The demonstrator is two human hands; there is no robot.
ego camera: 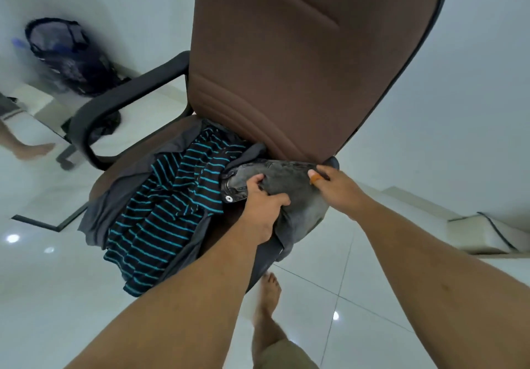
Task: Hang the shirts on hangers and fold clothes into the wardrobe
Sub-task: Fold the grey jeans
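Two hands clutch grey jeans at the chair seat's 3 o'clock edge: left hand bunches the waistband, right hand pinches fabric.

Bright, even indoor light with a cool bluish cast; small white lamp glints shine on the glossy floor tiles. Wide-angle distortion bends the edges, and the dark bag at upper left is motion-blurred.

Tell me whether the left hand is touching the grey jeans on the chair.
Touching. The head view shows the left hand with its fingers curled into the grey jeans near the waistband, gripping the fabric.
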